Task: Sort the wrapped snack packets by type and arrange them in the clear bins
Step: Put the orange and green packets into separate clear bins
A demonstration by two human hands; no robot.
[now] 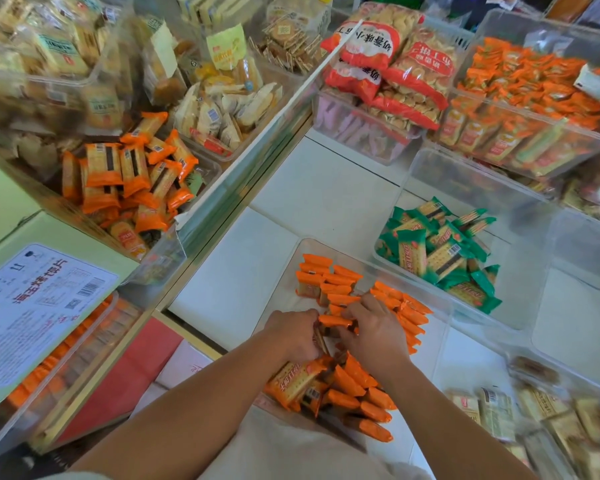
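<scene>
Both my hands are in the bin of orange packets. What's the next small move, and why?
Probably stand the orange packet, held between the left hand and right hand, upright beside the neat rows in the clear bin; the loose pile nearer you lies jumbled.

Bare left hand [293, 336] and right hand [374, 332], cream top [291, 448]
Both forearms [194, 403] are uncovered right to the frame's edge. The top is plain pale cloth, softly creased, showing at the bottom between them.
</scene>
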